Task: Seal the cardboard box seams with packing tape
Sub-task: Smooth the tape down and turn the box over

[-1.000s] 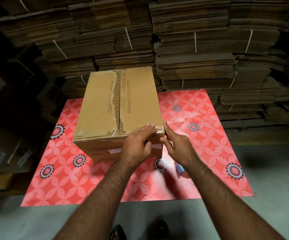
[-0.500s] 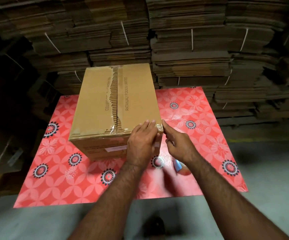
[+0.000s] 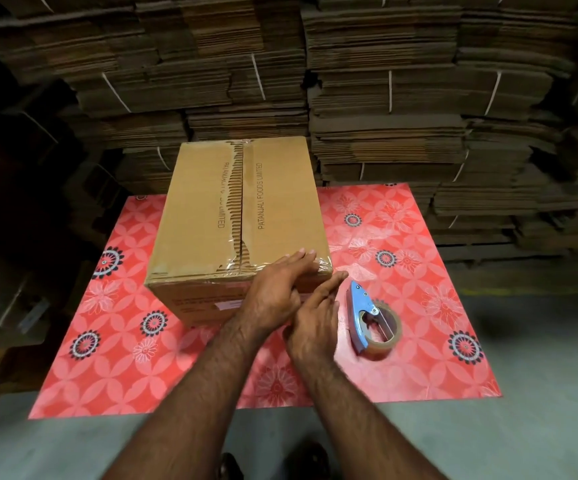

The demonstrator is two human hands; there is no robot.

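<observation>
Head view: one box sits on the red mat, long axis running away from the person, centre seam along it. Left hand lies flat, fingers straight, pressing tape over the near right top edge. Right hand is just beside it, fingers extended toward the box corner, holding nothing I can see. One tape dispenser lies on the mat right of the right hand, nearer that hand. Probably smoothing edge tape.

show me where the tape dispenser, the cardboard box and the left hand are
tape dispenser (image 3: 362,311), head view, on its blue handle.
cardboard box (image 3: 284,199), head view, on its top right flap.
left hand (image 3: 275,294), head view, on its back.
</observation>
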